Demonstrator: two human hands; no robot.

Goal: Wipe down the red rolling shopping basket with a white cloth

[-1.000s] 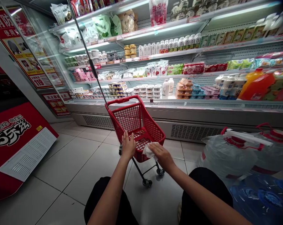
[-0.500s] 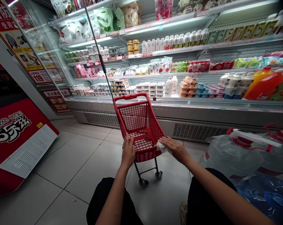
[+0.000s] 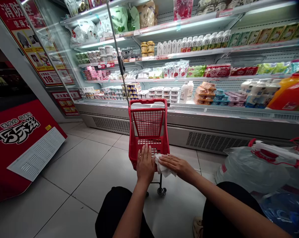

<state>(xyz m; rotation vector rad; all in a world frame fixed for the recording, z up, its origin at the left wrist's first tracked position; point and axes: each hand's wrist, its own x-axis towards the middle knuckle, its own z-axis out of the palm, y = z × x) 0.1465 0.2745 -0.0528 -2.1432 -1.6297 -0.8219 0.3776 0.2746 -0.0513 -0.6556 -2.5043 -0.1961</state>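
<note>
A small red shopping cart [image 3: 148,123] with a plastic mesh basket stands in front of me on dark legs with casters. My left hand [image 3: 146,165] lies on the cart's near rim, fingers stretched out and holding nothing. Just to its right, my right hand [image 3: 178,167] presses a crumpled white cloth or tissue [image 3: 161,168] on the near right corner of that rim. The cloth sticks out beneath the fingers, and the hands hide part of the basket's near edge.
Behind the cart runs a lit refrigerated shelf unit [image 3: 209,124] stocked with bottles, cups and packs. A red freezer chest [image 3: 22,132] is at left. Large water jugs [image 3: 256,172] crowd the right. A thin dark pole [image 3: 119,58] rises beside the cart.
The cart has turned to face me more squarely. Both hands are now closer together on its near rim, the right hand having moved left with the white cloth.
</note>
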